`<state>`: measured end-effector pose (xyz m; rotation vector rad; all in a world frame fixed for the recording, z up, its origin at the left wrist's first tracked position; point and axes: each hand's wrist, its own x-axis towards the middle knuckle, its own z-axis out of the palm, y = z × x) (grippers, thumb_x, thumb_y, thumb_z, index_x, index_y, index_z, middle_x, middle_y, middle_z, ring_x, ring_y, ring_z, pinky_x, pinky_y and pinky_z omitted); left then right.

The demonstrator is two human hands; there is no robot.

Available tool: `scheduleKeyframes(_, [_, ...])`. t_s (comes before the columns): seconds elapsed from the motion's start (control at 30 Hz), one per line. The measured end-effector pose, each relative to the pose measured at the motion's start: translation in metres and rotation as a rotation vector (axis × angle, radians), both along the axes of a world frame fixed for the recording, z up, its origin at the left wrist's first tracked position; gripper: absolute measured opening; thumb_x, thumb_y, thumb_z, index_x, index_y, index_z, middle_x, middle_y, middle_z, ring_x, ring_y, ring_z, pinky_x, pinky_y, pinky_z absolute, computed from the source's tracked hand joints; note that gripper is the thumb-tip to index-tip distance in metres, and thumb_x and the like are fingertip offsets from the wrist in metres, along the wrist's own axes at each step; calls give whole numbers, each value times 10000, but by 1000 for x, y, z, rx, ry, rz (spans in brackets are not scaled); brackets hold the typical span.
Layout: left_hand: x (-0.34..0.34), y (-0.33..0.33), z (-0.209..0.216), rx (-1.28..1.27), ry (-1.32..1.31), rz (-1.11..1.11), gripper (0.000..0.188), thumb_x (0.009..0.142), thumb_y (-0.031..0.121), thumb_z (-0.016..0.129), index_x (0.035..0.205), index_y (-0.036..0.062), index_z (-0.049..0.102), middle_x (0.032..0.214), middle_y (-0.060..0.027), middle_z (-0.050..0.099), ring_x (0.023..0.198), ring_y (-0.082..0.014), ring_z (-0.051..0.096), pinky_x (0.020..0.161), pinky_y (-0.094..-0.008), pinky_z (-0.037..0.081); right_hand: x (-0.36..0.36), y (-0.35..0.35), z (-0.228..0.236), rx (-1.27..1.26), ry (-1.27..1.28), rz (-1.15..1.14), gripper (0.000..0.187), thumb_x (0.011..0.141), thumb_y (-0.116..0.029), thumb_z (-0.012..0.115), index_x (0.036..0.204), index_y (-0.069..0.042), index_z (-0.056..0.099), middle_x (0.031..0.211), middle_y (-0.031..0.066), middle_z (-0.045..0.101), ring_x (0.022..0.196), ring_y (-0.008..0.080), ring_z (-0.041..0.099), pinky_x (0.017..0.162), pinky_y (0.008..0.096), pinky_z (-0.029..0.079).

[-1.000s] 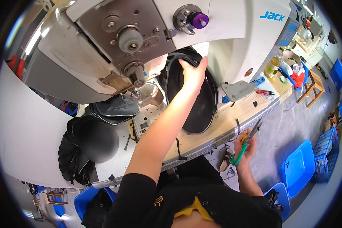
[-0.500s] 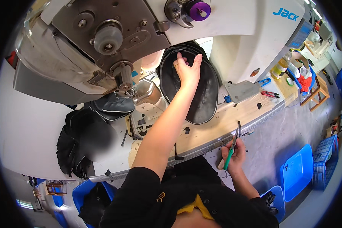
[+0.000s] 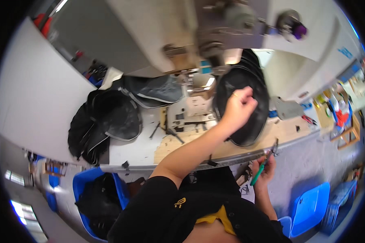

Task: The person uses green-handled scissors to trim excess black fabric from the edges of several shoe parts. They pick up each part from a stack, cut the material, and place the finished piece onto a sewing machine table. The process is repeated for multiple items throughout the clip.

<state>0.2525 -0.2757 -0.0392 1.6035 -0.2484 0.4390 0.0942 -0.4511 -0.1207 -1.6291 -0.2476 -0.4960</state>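
Note:
My left hand (image 3: 241, 107) reaches across the sewing machine bed, slightly blurred. Its fingers are curled in over a stack of black oval fabric pieces (image 3: 243, 127) with piped edges; nothing shows in them. Below the table's front edge, my right hand (image 3: 266, 170) is closed around green-handled scissors (image 3: 260, 174). Their blades point up and away, with a thin dark strip beside the tips. The sewing machine (image 3: 215, 48) stands over the far part of the table, its needle area left of the stack.
More black piped pieces (image 3: 115, 115) lie in a pile on the left. Dark scraps (image 3: 178, 129) are scattered on the table (image 3: 194, 148). Red snips (image 3: 309, 119) lie at the right. A blue bin (image 3: 79, 188) with black material stands lower left, another blue bin (image 3: 312, 208) lower right.
The view has swung left, so the table appears further right. My left hand has gone from spread fingers on the stack's far part to curled fingers nearer me. The right hand still holds the scissors.

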Motion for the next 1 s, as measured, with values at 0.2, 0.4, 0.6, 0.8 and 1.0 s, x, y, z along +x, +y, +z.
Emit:
scheduleKeyframes(0.2, [-128,108,38,374,-136,-122,263,801,62,660,1056,18,615,956,-92,617,864,-199,610,740,-272,479,-10,16,20,100,71,69,542,823,-78,639,1288,30,382,909,47,539,813,117,501,734,250,441])
scheduleKeyframes(0.4, [-190,282,27,615,-167,916,229,732,15,664,955,8,613,987,-132,593,909,-279,569,808,-345,457,-5,68,63,110,83,228,579,817,-159,663,1284,36,381,863,59,544,734,113,503,670,230,430])
scheduleKeyframes(0.6, [-181,351,13,560,49,938,413,753,190,696,1092,-15,577,1088,-172,576,1016,-310,550,881,-356,437,-5,122,72,14,-82,379,555,815,-132,651,1274,43,391,812,71,539,711,115,499,644,224,415])
scheduleKeyframes(0.8, [-158,338,7,1065,666,853,1052,621,583,696,1406,34,261,1423,-243,289,1346,-343,236,1058,-547,168,-20,145,78,-133,-132,474,529,815,-157,673,1235,36,417,815,75,539,721,129,502,666,266,420])
scheduleKeyframes(1.0, [-203,354,5,1103,562,757,957,589,563,717,1331,50,398,1309,-155,428,1223,-284,360,968,-468,260,-27,140,73,-248,-126,434,536,827,-187,664,1243,36,412,819,65,542,696,103,499,661,236,410])
